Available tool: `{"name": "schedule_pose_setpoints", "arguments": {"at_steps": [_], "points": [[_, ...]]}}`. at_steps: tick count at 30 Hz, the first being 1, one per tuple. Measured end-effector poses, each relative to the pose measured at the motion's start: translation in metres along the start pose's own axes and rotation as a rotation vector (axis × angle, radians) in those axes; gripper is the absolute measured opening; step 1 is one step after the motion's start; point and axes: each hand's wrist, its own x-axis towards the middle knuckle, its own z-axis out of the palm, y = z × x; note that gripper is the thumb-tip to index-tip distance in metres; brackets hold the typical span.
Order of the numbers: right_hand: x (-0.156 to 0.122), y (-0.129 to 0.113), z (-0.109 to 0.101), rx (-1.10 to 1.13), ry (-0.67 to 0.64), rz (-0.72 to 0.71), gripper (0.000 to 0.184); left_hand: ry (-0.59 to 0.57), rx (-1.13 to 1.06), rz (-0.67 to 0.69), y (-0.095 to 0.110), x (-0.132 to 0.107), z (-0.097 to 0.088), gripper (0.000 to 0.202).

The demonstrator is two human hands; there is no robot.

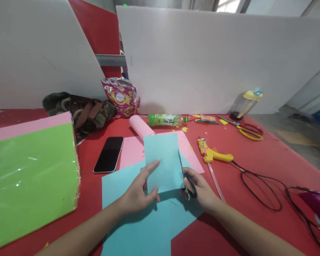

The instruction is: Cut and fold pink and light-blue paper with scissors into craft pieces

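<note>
The small light blue piece of paper stands at the centre, above a larger blue sheet that spreads toward 6 o'clock. The left hand comes in from 8 o'clock, its forearm slanting up and its fingers aimed at about 2 o'clock. The index finger reaches over the paper's face and the thumb sits near its bottom edge, with a wide gap between them; how far the hidden fingers grip, I cannot tell. The right hand arrives from 4 o'clock, curled around the black handles of the scissors, whose blades point near 12 o'clock along the paper's right edge. From the piece, a phone lies at 9 o'clock, a pink roll at 11, a green bottle at 12 and a yellow glue gun at 3
</note>
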Motion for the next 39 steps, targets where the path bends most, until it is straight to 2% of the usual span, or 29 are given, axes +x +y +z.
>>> {"name": "schedule_pose_setpoints", "arguments": {"at_steps": [8,17,31,39], "points": [[0.0,0.004,-0.003,-0.023,-0.013,-0.031,0.051,0.006,0.053,0.034,-0.002,0.0,0.0,0.057],[0.0,0.002,-0.001,-0.028,-0.05,-0.055,0.056,0.015,-0.051,0.019,-0.005,0.001,-0.002,0.058],[-0.002,0.001,0.0,0.023,-0.01,0.001,0.059,-0.001,-0.029,0.0,0.006,0.0,0.0,0.062],[-0.001,0.002,-0.002,-0.005,-0.04,-0.024,0.059,0.001,-0.027,0.011,0.001,0.002,-0.002,0.061]]}}
